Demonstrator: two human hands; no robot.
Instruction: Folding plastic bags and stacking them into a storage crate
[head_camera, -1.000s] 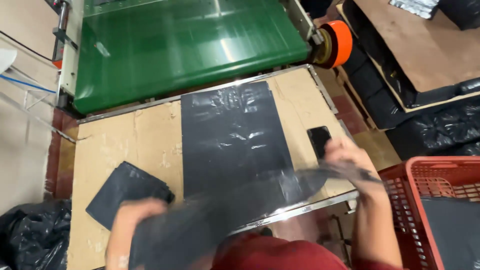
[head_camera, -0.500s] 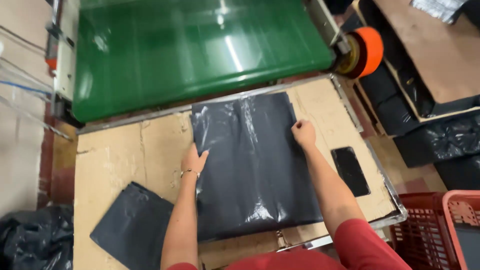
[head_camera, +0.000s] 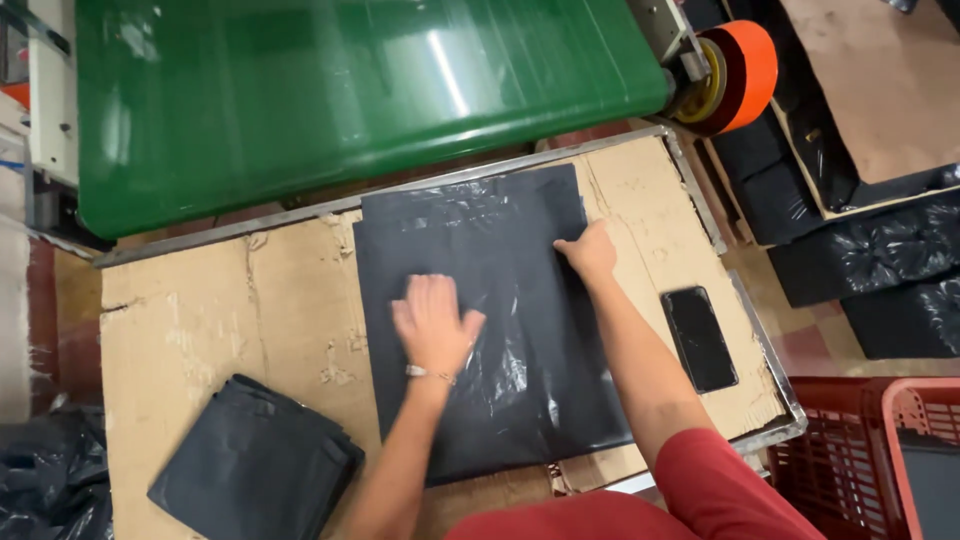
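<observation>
Person's pressing a black plastic bag (head_camera: 480, 320) flat on the cardboard-topped table (head_camera: 200, 320), left hand (head_camera: 432, 325) spread open mid-bag, right hand (head_camera: 590, 252) with fingers loosely curled, pinning its far right edge. That film's looking slippery, so it could be sliding or wrinkling, maybe bumping the phone (head_camera: 699, 338) lying nearby.

Both palms press flat on a black plastic bag (head_camera: 480, 320) on the cardboard-covered table (head_camera: 200, 320): left hand (head_camera: 432, 325) mid-bag, right hand (head_camera: 590, 252) near its right edge.
</observation>
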